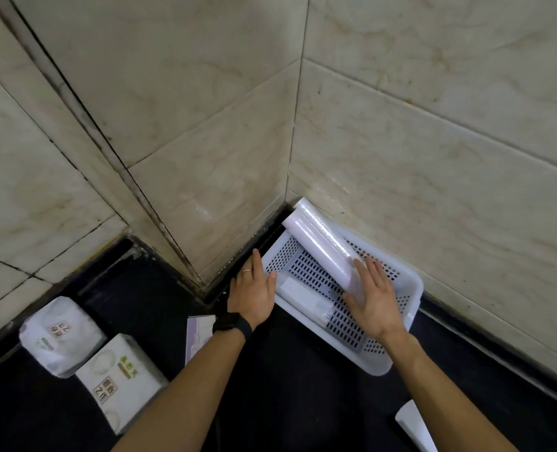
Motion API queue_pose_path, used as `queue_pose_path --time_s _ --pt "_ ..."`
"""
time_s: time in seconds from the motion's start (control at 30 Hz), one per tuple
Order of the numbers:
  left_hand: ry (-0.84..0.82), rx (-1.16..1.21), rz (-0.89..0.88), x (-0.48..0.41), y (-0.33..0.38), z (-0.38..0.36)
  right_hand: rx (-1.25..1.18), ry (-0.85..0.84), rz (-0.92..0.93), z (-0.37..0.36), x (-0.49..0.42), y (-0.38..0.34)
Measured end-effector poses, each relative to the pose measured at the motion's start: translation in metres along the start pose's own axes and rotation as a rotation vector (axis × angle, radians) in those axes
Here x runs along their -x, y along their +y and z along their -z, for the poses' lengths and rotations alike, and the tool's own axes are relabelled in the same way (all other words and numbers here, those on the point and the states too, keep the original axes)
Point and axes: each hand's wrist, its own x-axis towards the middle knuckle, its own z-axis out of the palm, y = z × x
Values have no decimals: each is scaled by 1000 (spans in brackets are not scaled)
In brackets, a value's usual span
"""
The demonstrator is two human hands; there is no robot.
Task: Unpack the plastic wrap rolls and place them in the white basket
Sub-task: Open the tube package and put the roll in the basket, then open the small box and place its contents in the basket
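A white perforated basket [397, 334] sits on the dark counter in the tiled corner. Two plastic wrap rolls [319, 243] lean in it, their far ends propped on the back rim. A flat white box [304, 296] lies on the basket floor. My right hand [373, 296] is flat and open, its fingers resting against the near end of the rolls. My left hand [254, 290] is open with fingers together, lying along the basket's left rim; it wears a ring and a black wristband.
Two white packs with printed labels [62, 336] [120, 376] lie at the left on the counter. A pale purple carton [197, 337] lies under my left forearm. A white object [414, 425] pokes in at the bottom right. Tiled walls close in behind and right.
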Motion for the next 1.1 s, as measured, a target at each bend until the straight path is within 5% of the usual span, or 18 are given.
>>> queue_pose_path --time_s 0.3,0.53,0.7,0.9,1.1 --pt "195 -44 68 77 -43 32 -185 76 119 20 90 -59" --pt "17 10 370 149 -80 12 -146 -30 128 -32 188 -60" --pt "-46 94 396 172 -75 8 7 -249 53 -72 236 -34" --pt "-145 44 144 209 -50 -5 196 -452 -3 -98 267 -6" --pt "-263 -144 -131 251 -33 -29 26 -446 -40 -91 264 -6"
